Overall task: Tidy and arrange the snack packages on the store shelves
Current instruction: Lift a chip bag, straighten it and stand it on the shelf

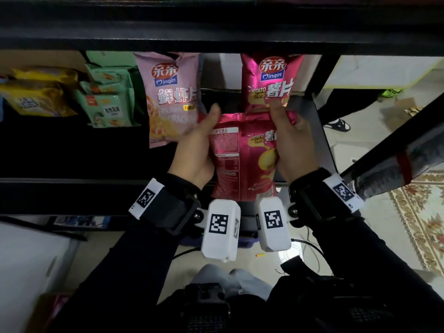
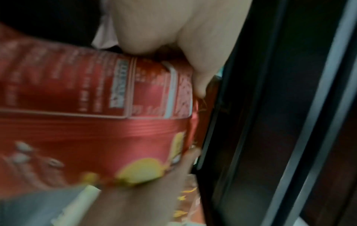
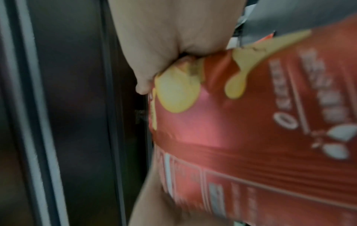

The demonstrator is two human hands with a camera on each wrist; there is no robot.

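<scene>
You are holding a red potato chip bag between both hands, just in front of the black shelf and level with its near edge. Your left hand grips the bag's left side, thumb lying up along the top corner, and your right hand grips its right side with the thumb pressed over the upper right corner; the fingers of both hands wrap behind the bag. The bag is twisted so that the printed back panel faces you on the left half and the chip picture on the right. Directly beyond it, a second red potato chip bag of the same brand stands upright on the shelf, its lower edge hidden behind the top of the one you hold, and your right thumb tip reaches up in front of it. To the left of that stands a pink prawn cracker bag, upright and partly covered at its lower right by your left hand. Further left are a stack of green snack packs and, at the far left, yellow snack packs. Both wrist views are blurred, but they appear to show each palm pressed against the red foil with a dark shelf upright just beside it. On the floor to the right lies a patterned rug.
</scene>
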